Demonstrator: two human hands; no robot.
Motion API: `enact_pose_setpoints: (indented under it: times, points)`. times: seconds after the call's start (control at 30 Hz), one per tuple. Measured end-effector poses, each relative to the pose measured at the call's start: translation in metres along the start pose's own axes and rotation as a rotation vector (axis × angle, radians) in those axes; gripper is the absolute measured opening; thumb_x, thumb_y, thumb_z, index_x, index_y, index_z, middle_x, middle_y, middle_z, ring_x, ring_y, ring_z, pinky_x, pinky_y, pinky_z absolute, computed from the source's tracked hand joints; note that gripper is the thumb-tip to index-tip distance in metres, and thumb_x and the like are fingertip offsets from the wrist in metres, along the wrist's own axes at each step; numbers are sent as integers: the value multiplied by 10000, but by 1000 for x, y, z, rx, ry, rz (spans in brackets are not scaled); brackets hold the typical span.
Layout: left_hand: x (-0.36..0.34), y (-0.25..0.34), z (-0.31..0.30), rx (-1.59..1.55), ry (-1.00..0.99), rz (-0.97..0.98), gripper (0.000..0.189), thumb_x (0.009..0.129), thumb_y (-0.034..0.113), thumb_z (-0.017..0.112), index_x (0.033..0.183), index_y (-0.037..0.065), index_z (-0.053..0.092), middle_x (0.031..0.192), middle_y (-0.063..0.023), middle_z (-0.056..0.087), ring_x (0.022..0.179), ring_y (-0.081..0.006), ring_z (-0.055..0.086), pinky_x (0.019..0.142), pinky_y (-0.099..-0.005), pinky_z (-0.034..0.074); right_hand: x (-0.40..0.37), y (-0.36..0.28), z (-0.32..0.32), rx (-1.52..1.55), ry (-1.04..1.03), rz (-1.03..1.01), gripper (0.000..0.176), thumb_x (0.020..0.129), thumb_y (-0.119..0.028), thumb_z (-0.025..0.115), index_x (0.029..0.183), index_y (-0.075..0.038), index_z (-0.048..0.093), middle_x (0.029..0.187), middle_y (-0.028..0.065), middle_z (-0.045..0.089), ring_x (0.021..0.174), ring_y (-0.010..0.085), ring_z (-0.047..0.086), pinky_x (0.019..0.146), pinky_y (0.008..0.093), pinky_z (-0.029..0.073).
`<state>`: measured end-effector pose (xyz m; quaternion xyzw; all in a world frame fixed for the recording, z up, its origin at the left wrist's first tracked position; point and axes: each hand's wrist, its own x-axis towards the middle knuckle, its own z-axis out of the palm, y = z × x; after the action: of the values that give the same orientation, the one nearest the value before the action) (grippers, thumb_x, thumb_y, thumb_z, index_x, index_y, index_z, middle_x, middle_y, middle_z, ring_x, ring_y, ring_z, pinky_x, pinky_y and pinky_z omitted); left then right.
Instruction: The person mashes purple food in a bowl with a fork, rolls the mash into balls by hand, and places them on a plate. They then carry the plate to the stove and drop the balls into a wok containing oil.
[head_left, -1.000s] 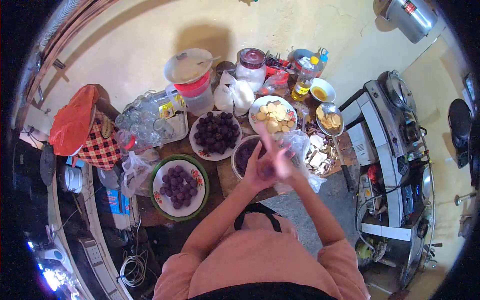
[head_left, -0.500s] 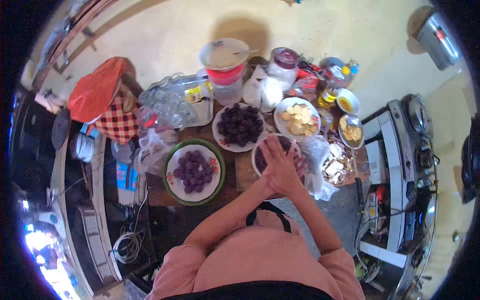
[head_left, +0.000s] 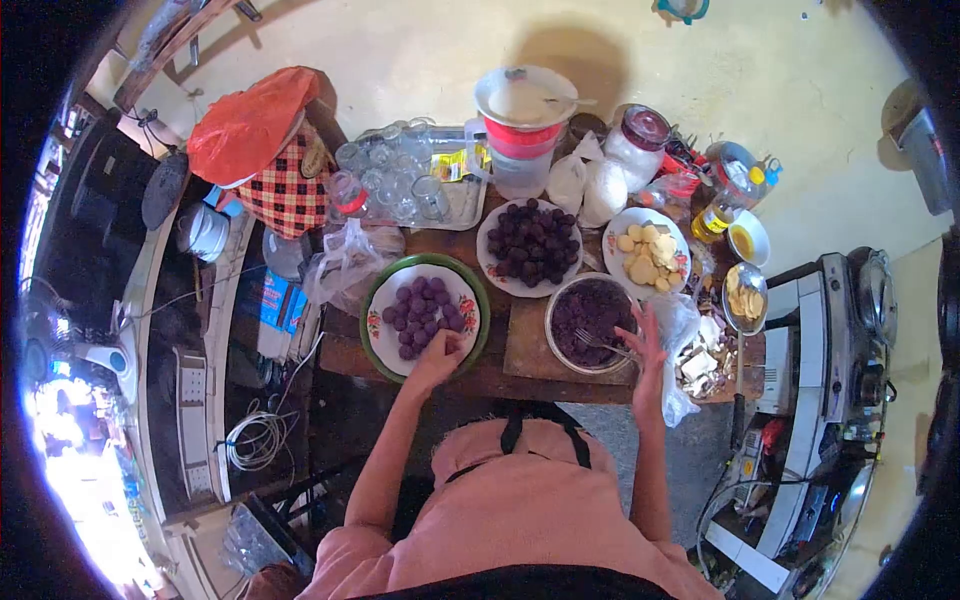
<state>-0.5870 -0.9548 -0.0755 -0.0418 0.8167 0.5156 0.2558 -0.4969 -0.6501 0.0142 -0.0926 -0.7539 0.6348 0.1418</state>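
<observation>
My left hand (head_left: pixel 440 358) is over the near right side of a white floral plate (head_left: pixel 378 345), its fingers curled together beside the purple dough balls (head_left: pixel 408 318). Whatever those fingers hold is hidden. A green-rimmed dish (head_left: pixel 476 352) surrounds that plate. My right hand (head_left: pixel 648 350) has its fingers spread and empty, at the right rim of a metal bowl (head_left: pixel 552 340). Purple mash (head_left: pixel 590 308) fills the bowl, and a fork (head_left: pixel 603 344) rests in it.
Behind the bowl stand a plate of darker purple balls (head_left: pixel 530 245) and a plate of pale yellow discs (head_left: pixel 652 252). Glass jars (head_left: pixel 395 175) crowd a tray at the back left. A knife (head_left: pixel 739 390) lies at the table's right edge, near crumpled foil-like wrappers (head_left: pixel 703 360).
My hands were pressed together over the metal bowl and have come apart. The left moved to the plate of purple balls; the right stayed near the bowl and opened. The view shifted.
</observation>
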Motion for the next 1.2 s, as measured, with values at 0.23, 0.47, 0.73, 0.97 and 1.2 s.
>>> enact_pose_setpoints:
  times: [0.23,0.47,0.73,0.97,1.2]
  points:
    - [-20,15,-19,740,274,332,379,711,132,630,1057,71,485,976,-159,526,897,-341,534,746,-411,435,8,2,-21,-97,-45,127,628,885,-515,322,1343,-85,292,1219,109,473,990,224,526,905,410,350]
    - [-37,56,-13,561,337,266,222,778,176,596,968,74,549,885,-118,589,801,-308,576,689,-397,446,6,40,-48,-1192,-87,26,310,814,-280,551,978,-27,481,886,167,546,869,355,545,735,433,430]
    - [-22,72,39,486,134,323,225,833,292,532,872,73,567,756,-126,616,739,-313,596,644,-400,448,14,61,-30,-1216,-178,225,350,754,-354,615,889,-51,503,706,159,598,652,339,603,556,438,468]
    - [2,72,95,656,-184,191,429,862,446,424,911,45,570,823,-194,612,796,-376,584,690,-452,450,23,65,-25,-1274,-322,-28,237,710,-237,633,789,-28,555,699,164,607,659,330,615,583,424,483]
    - [18,56,116,545,-205,202,483,876,468,382,864,29,583,840,-236,596,821,-406,570,744,-472,437,37,42,-26,-1394,-291,-23,117,755,-92,511,849,-28,538,713,149,609,651,287,629,555,385,509]
